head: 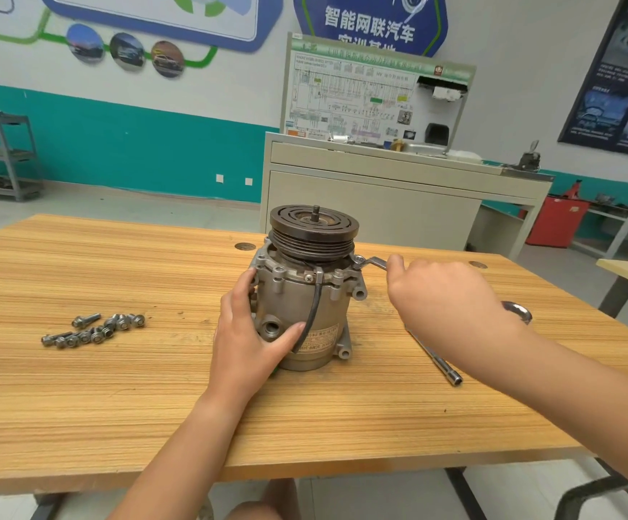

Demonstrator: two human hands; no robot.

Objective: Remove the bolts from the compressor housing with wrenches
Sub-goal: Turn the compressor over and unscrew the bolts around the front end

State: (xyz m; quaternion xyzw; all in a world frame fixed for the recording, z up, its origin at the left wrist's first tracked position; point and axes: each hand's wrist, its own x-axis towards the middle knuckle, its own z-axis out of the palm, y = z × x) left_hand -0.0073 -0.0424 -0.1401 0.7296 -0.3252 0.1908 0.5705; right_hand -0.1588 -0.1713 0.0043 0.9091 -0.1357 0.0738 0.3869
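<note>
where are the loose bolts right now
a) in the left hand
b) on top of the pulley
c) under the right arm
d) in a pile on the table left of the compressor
d: the loose bolts lie clustered on the table to the left of the compressor.

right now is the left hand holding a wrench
No, the left hand holds the compressor housing, while the right hand grips the wrench set at the housing's upper rim.
</note>
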